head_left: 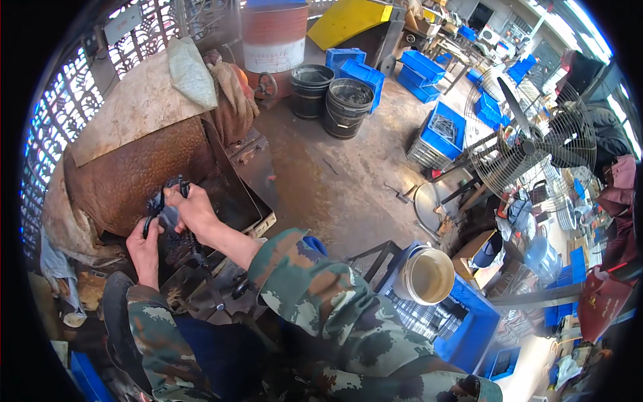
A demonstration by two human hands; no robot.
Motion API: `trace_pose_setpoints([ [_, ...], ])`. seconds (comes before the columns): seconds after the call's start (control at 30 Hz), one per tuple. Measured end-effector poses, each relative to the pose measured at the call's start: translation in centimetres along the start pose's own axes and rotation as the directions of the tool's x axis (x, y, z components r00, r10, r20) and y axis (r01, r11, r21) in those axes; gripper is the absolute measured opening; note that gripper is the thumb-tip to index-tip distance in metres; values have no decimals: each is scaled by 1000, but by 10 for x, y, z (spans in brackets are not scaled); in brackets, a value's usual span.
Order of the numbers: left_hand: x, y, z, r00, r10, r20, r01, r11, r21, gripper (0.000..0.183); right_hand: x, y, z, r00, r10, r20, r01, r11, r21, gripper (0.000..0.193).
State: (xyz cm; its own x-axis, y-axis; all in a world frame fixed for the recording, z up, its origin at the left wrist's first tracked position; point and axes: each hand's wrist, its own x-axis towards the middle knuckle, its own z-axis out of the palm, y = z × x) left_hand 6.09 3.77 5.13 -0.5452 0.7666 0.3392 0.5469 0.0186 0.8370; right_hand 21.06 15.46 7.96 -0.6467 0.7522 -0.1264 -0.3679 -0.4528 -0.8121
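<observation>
Head view. Left hand (144,246) closed around the lower end of a dark metal part (163,204), thumb up, gripping from below. Right hand (192,209) wrapped over the upper end of the same part, fingers curled shut, a thin dark stem protruding above the knuckles. Part held between both hands just in front of the rusty machine housing (134,175), above the greasy metal tray (249,216) at its mouth (two-point grip probably chosen for steadiness against the housing, judged only from the posture). Exact shape of the part not discernible; too dark and partly covered by the fingers.

Surroundings, same view. Camouflage sleeves entering from the lower edge. Cloths and a flat board (130,107) draped over the housing top. Behind, a red and white drum (274,40), two black buckets (348,106) and blue crates (442,130) standing on the stained concrete floor (335,181). To the right, a large caged fan (536,144); near the right elbow, a white bucket (426,276) beside a blue crate. Tray walls and housing close in on both hands from the left and behind; open floor only to the right.
</observation>
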Motion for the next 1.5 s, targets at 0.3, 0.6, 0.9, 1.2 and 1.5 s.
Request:
trace_pose_setpoints([
  [0.3, -21, 64, 21, 972, 235, 4, -232, 958, 171, 14, -14, 13, 17, 1000, 14, 20, -17, 985, 170, 14],
  [0.6, 1, 23, -2, 986, -104, -134, 106, 994, 6, 28, -6, -8, -14, 992, 85, -91, -70, 985, 160, 23],
  [0.9, -6, -94, -34, 886, -389, 252, 398, 917, 16, 19, -24, -11, -22, 974, 214, -69, -201, 967, 156, 23],
  [1.2, -3, -82, -19, 908, -169, 384, 188, 982, -13, 16, -53, 1, -30, 990, -17, 138, 106, 740, -665, 6],
  [1.5, -7, -86, -19, 928, -130, 350, 149, 988, -27, 15, -90, 24, -54, 825, 69, 561, 498, 380, -779, 26],
])
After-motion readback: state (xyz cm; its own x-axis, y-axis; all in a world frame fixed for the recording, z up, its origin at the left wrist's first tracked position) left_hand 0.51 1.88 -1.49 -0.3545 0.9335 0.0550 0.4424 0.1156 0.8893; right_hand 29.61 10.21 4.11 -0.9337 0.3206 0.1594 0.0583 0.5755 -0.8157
